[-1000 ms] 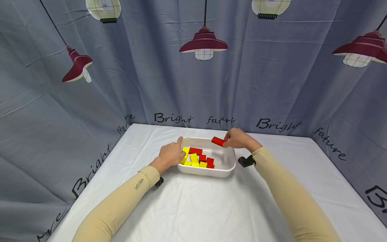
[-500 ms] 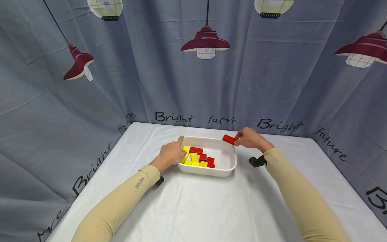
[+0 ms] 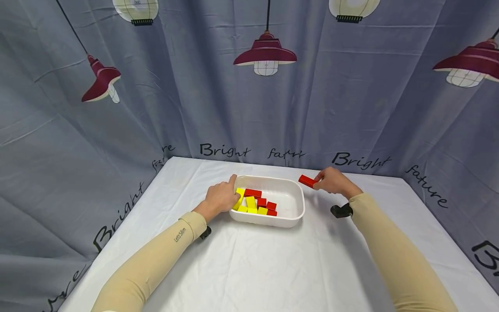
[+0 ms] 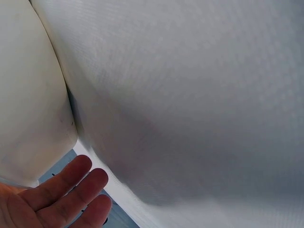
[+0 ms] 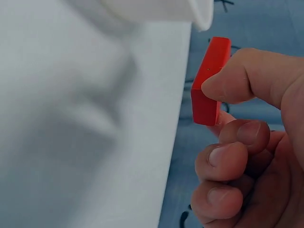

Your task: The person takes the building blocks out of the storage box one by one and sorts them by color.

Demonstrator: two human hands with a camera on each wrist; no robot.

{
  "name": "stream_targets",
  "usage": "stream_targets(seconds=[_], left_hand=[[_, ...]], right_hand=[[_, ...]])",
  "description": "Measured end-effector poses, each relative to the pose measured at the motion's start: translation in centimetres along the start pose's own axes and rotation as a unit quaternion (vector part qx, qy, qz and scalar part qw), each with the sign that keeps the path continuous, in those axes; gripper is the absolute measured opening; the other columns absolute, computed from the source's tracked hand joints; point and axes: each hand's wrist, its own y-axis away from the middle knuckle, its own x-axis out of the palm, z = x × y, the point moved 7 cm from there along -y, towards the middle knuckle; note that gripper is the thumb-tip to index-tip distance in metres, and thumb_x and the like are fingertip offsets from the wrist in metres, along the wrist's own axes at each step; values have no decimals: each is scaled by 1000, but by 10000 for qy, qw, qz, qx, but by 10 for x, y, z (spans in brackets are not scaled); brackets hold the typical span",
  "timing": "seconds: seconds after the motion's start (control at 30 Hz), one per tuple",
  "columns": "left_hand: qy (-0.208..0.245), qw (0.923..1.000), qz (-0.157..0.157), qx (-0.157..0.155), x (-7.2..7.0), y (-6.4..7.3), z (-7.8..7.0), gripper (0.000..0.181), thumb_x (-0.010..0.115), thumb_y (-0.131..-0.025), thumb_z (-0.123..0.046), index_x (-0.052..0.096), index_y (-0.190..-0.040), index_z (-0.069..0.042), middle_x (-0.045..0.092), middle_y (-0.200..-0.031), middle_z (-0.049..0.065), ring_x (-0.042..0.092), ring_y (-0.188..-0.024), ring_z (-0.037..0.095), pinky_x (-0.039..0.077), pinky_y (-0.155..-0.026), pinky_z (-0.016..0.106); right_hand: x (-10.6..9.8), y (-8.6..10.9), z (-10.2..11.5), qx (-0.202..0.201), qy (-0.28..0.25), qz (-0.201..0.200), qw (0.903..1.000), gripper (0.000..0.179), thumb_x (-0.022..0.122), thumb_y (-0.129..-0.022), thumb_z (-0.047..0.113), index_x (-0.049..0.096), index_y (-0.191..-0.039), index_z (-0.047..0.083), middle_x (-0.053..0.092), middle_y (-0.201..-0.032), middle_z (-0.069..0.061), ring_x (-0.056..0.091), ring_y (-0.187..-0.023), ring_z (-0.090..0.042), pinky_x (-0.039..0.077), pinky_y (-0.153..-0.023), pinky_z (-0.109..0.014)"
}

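My left hand (image 3: 221, 197) grips the left rim of a white plastic box (image 3: 286, 222), its thumb on the inner side. In the left wrist view several fingers of the left hand (image 4: 71, 199) extend past the outside of the box wall (image 4: 33, 99). Beyond the box's right end, my right hand (image 3: 333, 181) pinches a red rectangular block (image 3: 307, 181) in the air. Seen from the right wrist, the thumb presses one face of the red block (image 5: 210, 78), and the other fingers curl below. Red blocks (image 3: 253, 193) and yellow blocks (image 3: 251, 203) lie in the box's left half.
A white cloth (image 3: 265, 268) covers the table. Grey-blue curtains (image 3: 218, 99) with printed lamps and lettering stand behind and at both sides. A black wrist device (image 3: 341, 211) hangs under the right forearm.
My right hand has carried the red block rightward, from over the box's back right corner to outside the box. The left hand and the box stay in place.
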Motion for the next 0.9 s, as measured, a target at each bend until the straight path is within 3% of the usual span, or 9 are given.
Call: stream_targets(seconds=[0.53,0.9], left_hand=[[-22,10000,24,-36,0,1,0,71,51,-97,-37,25,-159,-15,67,-127,13,66,-98,26,53,-90,46],[-61,10000,-16,-20,-1,0,0,70,51,-96,-37,27,-158,-14,69,-122,12,63,-87,23,54,-85,44]], right_hand=[[18,-12,-42,279,-103,279,9992,38,67,-88,21,66,-117,-4,58,-72,-8,46,-55,-16,39,-55,-28],[30,-20,-57,300,105,311,9990,37,66,-88,17,65,-118,-4,59,-75,-6,46,-54,-16,40,-54,-27]])
